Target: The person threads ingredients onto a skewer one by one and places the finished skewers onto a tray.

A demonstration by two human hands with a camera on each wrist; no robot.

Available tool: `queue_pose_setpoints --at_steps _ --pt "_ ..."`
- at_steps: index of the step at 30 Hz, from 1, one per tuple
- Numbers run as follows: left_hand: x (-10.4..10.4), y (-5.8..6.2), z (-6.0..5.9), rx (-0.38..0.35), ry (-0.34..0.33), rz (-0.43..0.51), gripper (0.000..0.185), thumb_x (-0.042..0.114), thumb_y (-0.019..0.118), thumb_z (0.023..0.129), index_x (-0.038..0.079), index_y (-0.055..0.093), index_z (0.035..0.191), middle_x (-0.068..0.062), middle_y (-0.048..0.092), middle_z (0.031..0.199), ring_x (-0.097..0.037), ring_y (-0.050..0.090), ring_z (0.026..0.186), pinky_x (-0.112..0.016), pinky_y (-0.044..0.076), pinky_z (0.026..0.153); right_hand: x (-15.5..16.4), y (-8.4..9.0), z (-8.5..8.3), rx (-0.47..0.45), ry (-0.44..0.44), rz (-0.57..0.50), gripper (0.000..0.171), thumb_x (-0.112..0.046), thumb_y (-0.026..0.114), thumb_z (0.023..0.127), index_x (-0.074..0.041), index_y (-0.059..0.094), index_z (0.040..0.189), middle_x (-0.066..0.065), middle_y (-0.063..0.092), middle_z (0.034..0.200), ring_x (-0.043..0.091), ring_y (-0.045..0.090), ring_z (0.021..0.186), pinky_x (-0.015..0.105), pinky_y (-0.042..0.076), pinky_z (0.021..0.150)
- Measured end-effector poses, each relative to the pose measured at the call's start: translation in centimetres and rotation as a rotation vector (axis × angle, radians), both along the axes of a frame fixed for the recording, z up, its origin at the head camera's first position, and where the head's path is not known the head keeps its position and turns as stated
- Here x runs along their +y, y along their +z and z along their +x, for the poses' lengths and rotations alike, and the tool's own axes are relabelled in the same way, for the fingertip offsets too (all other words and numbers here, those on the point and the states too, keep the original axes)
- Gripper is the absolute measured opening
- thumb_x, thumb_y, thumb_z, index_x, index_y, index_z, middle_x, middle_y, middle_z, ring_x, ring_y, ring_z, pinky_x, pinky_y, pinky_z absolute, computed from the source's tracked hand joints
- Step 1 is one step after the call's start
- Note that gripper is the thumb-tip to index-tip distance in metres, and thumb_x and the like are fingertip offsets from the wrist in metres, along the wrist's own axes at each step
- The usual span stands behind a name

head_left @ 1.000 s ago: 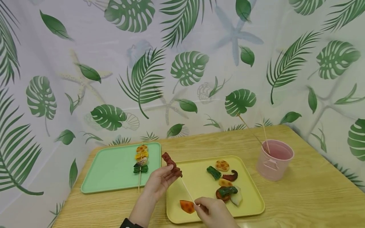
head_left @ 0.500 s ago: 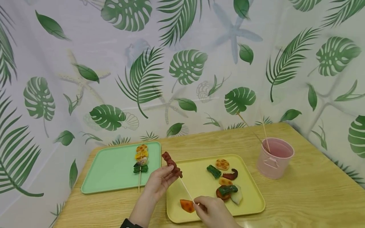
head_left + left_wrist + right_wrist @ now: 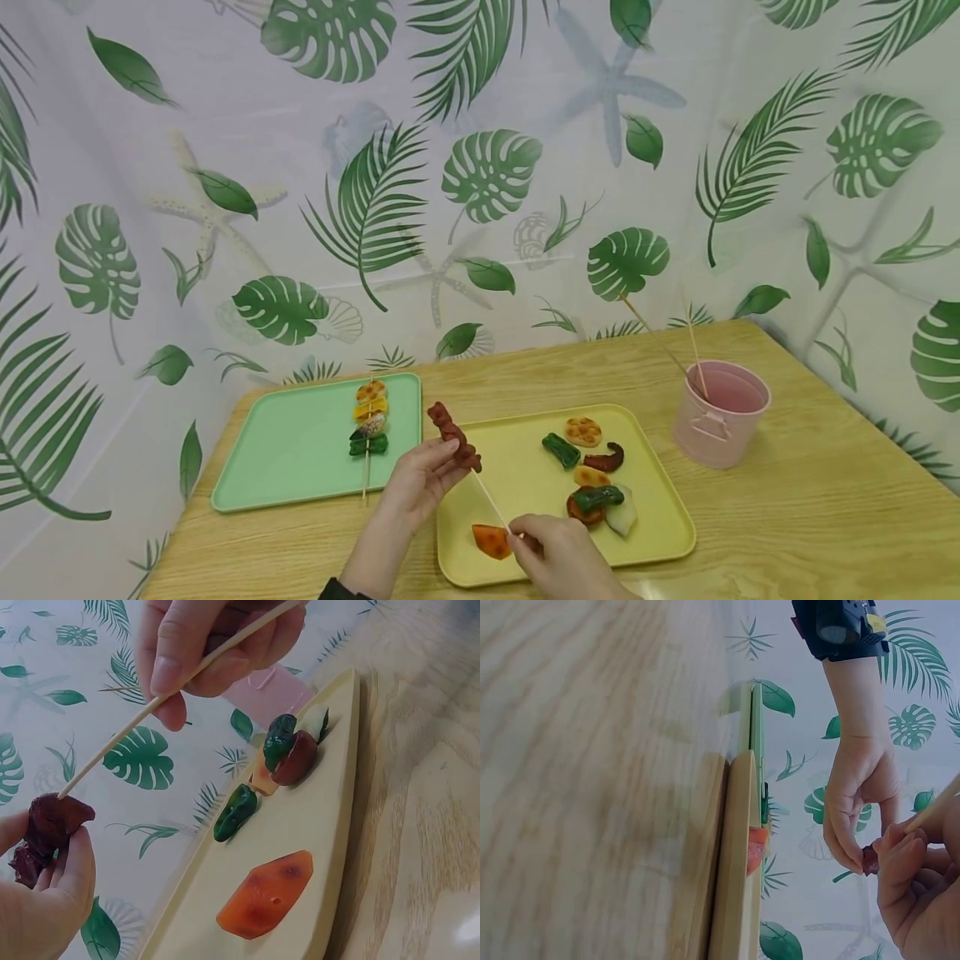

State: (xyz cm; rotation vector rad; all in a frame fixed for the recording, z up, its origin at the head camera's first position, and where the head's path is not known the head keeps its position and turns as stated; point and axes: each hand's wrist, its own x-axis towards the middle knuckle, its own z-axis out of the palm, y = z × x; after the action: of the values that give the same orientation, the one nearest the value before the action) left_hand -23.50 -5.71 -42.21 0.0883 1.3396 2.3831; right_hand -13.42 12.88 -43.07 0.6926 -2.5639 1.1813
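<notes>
My left hand (image 3: 423,479) pinches a dark red twisted food piece (image 3: 453,433) above the left edge of the yellow tray (image 3: 667,508). The same piece (image 3: 46,829) shows in the left wrist view, with the tip of a thin wooden skewer (image 3: 157,701) stuck into it. My right hand (image 3: 551,546) pinches the lower end of that skewer (image 3: 491,498) over the tray's near side. An orange piece (image 3: 491,542) lies on the tray beside my right hand.
Further food pieces (image 3: 592,475) lie on the yellow tray. A green tray (image 3: 292,450) to the left holds a loaded skewer (image 3: 369,417). A pink bucket (image 3: 720,412) with two sticks stands to the right on the wooden table (image 3: 810,517). A leaf-print curtain (image 3: 480,167) hangs behind.
</notes>
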Motion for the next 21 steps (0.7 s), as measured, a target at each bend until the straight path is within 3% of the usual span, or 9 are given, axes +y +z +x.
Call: queue_pose_setpoints --at_steps 5,10,17,21 --pt "0.2 0.1 0.2 0.025 0.001 -0.070 0.012 0.001 0.057 0.090 -0.003 0.057 0.100 -0.008 0.066 0.086 -0.019 0.066 0.083 -0.031 0.051 0.083 -0.2 0.4 -0.2 -0.079 -0.014 -0.035 0.010 -0.006 0.060 0.089 -0.002 0.069 0.087 -0.008 0.059 0.065 -0.003 0.044 0.051 0.018 0.040 0.048" --pt "0.7 0.3 0.5 0.049 -0.043 -0.148 0.014 0.003 0.061 0.087 -0.005 0.061 0.099 -0.008 0.067 0.085 -0.019 0.067 0.080 -0.033 0.051 0.082 -0.5 0.7 -0.8 -0.203 -0.044 -0.069 0.012 -0.006 0.058 0.090 0.001 0.068 0.090 -0.002 0.061 0.069 0.000 0.045 0.053 0.020 0.041 0.048" --pt "1.1 0.2 0.8 0.042 -0.025 -0.172 0.017 0.003 0.061 0.087 -0.008 0.060 0.100 -0.008 0.067 0.085 -0.019 0.067 0.080 -0.034 0.051 0.083 -0.9 0.8 -1.9 -0.183 -0.105 -0.055 0.009 -0.006 0.061 0.088 -0.001 0.068 0.085 -0.004 0.058 0.063 0.001 0.043 0.050 0.021 0.039 0.047" --pt "1.0 0.0 0.8 0.051 -0.010 -0.183 0.017 0.005 0.062 0.087 -0.006 0.060 0.100 -0.008 0.067 0.086 -0.019 0.067 0.082 -0.034 0.050 0.083 -1.0 0.7 -2.5 -0.239 -0.118 -0.101 0.012 -0.011 0.061 0.089 -0.003 0.069 0.084 -0.005 0.056 0.060 0.003 0.044 0.048 0.022 0.039 0.046"
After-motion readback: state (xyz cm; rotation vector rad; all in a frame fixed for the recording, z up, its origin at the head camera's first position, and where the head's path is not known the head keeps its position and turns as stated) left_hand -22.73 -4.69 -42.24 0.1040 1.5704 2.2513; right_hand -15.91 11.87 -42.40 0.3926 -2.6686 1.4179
